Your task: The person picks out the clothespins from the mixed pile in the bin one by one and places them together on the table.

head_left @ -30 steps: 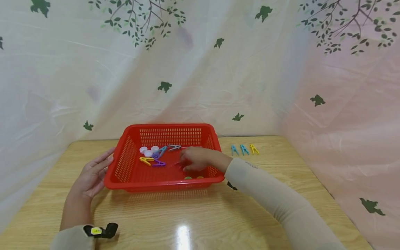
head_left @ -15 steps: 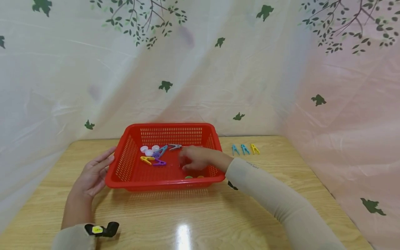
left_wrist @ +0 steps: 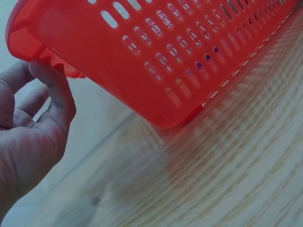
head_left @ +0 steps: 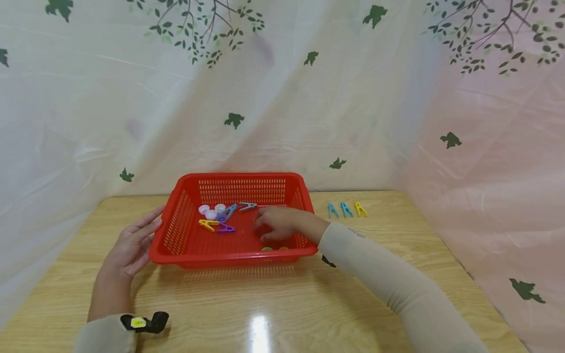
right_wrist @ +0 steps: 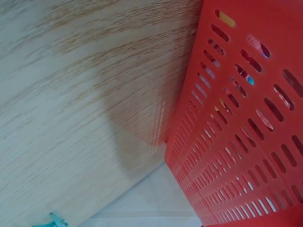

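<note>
A red plastic basket (head_left: pixel 234 259) with slotted walls stands on the wooden table. At its left rim, my left hand (head_left: pixel 132 247) holds on with curled fingers (left_wrist: pixel 54 85), as the left wrist view shows. My right hand (head_left: pixel 279 224) reaches over the right side into the basket, fingers bent down near the floor. Its fingertips are hidden, so I cannot tell what they hold. Left of it lie a grey clothespin (head_left: pixel 247 206), a blue clothespin (head_left: pixel 229 212), a yellow clothespin (head_left: pixel 208 224), a purple clothespin (head_left: pixel 226 229) and several white round caps (head_left: pixel 211 214).
To the basket's right, a row of clothespins stands on the table (head_left: pixel 207 309): two blue clothespins (head_left: pixel 346 209) and a yellow clothespin (head_left: pixel 360 209). Green and orange round pieces (head_left: pixel 267 249) lie by the basket's near wall. A patterned cloth (head_left: pixel 282 98) hangs behind.
Both hands stay at about the same places on and in the basket. My right fingers shift slightly; the view drifts a little.
</note>
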The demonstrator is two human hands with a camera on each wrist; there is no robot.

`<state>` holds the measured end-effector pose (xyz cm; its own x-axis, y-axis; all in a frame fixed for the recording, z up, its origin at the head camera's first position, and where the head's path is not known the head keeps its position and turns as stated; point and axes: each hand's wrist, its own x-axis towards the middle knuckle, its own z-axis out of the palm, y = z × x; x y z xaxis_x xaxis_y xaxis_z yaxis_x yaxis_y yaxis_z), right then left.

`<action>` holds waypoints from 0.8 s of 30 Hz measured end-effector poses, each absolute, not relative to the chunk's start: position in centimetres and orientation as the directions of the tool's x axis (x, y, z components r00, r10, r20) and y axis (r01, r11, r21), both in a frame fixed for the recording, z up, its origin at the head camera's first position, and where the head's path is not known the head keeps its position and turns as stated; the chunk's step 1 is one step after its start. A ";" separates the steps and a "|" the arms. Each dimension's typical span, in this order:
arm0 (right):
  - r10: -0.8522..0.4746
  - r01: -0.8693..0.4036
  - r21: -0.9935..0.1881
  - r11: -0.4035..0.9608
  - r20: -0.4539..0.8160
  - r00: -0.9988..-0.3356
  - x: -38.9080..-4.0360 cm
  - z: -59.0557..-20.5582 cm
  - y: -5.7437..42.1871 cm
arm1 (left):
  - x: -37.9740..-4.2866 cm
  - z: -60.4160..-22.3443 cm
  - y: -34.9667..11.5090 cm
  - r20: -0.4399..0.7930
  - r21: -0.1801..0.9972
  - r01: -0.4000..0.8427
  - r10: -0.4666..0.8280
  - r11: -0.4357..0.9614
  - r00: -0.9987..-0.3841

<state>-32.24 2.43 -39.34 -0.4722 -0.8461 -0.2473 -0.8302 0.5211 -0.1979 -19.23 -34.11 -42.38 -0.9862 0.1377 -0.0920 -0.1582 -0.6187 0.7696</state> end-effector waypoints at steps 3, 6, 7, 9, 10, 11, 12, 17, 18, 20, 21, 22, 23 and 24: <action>-0.842 -0.824 -0.205 0.529 -0.247 -0.479 -32.2 -39.3 2.3 | -19.3 -42.4 -34.1 -0.085 0.771 -0.154 0.140 -0.618 -0.987; -0.847 -0.822 -0.218 0.526 -0.220 -0.483 -32.3 -39.3 2.2 | -19.3 -42.4 -34.1 -0.082 0.772 -0.152 0.140 -0.618 -0.987; -0.845 -0.817 -0.223 0.532 -0.209 -0.493 -32.4 -39.3 2.1 | -19.3 -42.4 -34.1 -0.082 0.773 -0.150 0.138 -0.616 -0.987; -0.835 -0.802 -0.234 0.549 -0.192 -0.516 -32.5 -39.4 2.0 | -19.3 -42.3 -34.1 -0.081 0.773 -0.149 0.136 -0.616 -0.987; -0.825 -0.790 -0.241 0.564 -0.189 -0.532 -32.6 -39.5 2.0 | -19.3 -42.3 -34.1 -0.080 0.773 -0.148 0.136 -0.617 -0.987; -0.813 -0.772 -0.252 0.583 -0.192 -0.550 -32.6 -39.5 2.0 | -19.3 -42.3 -34.1 -0.079 0.772 -0.147 0.136 -0.618 -0.987; -0.798 -0.753 -0.264 0.602 -0.196 -0.570 -32.6 -39.5 2.0 | -19.3 -42.3 -34.1 -0.080 0.772 -0.147 0.135 -0.618 -0.988; -0.731 -0.666 -0.303 0.681 -0.236 -0.640 -32.6 -39.6 2.0 | -19.3 -42.3 -34.2 -0.084 0.773 -0.147 0.130 -0.617 -0.988; -0.718 -0.653 -0.302 0.695 -0.244 -0.652 -32.6 -39.6 1.9 | -19.3 -42.3 -34.3 -0.084 0.774 -0.146 0.129 -0.616 -0.988; -0.695 -0.633 -0.289 0.719 -0.265 -0.668 -32.5 -39.6 1.9 | -19.3 -42.3 -34.3 -0.078 0.774 -0.143 0.132 -0.616 -0.988; -0.687 -0.628 -0.280 0.726 -0.276 -0.672 -32.5 -39.6 1.8 | -19.3 -42.4 -34.3 -0.076 0.775 -0.142 0.132 -0.615 -0.988; -0.679 -0.624 -0.269 0.734 -0.286 -0.676 -32.4 -39.5 1.8 | -19.3 -42.4 -34.3 -0.073 0.776 -0.141 0.135 -0.615 -0.988; -0.673 -0.623 -0.256 0.740 -0.292 -0.679 -32.4 -39.5 1.8 | -19.3 -42.4 -34.3 -0.068 0.775 -0.139 0.137 -0.617 -0.988; -0.668 -0.621 -0.246 0.744 -0.299 -0.681 -32.4 -39.5 1.8 | -19.3 -42.4 -34.3 -0.065 0.773 -0.138 0.139 -0.620 -0.988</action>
